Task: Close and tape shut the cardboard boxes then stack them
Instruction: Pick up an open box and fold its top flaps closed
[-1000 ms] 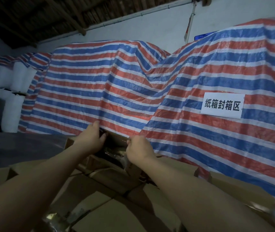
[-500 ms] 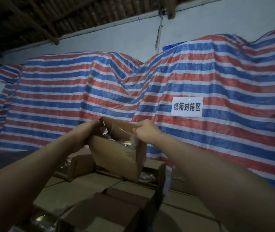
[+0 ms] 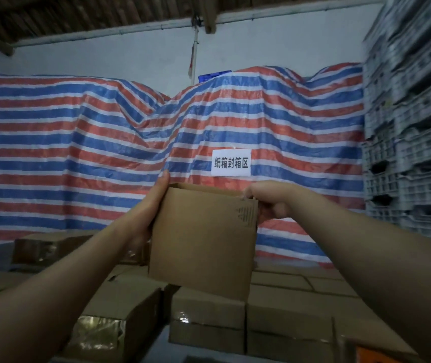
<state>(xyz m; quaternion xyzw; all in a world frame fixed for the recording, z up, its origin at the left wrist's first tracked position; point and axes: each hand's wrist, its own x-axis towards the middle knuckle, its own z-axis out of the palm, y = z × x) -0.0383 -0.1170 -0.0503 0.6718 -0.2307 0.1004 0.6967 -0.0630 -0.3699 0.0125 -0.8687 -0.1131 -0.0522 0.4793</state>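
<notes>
I hold a brown cardboard box (image 3: 204, 239) up in the air in front of me, its plain side facing me and its top open. My left hand (image 3: 151, 208) lies flat against the box's left side, fingers straight and pointing up. My right hand (image 3: 267, 203) grips the box's upper right corner, fingers curled over the rim. The inside of the box is hidden from here.
Below lie several cardboard boxes (image 3: 206, 318), some taped with shiny tape (image 3: 96, 334). Behind hangs a red, white and blue striped tarp (image 3: 78, 153) with a white paper sign (image 3: 231, 162). Grey plastic crates (image 3: 413, 127) are stacked at the right.
The box came up off the pile and turned upright, so its plain side now faces me. The view swung right and the grey crates came into sight.
</notes>
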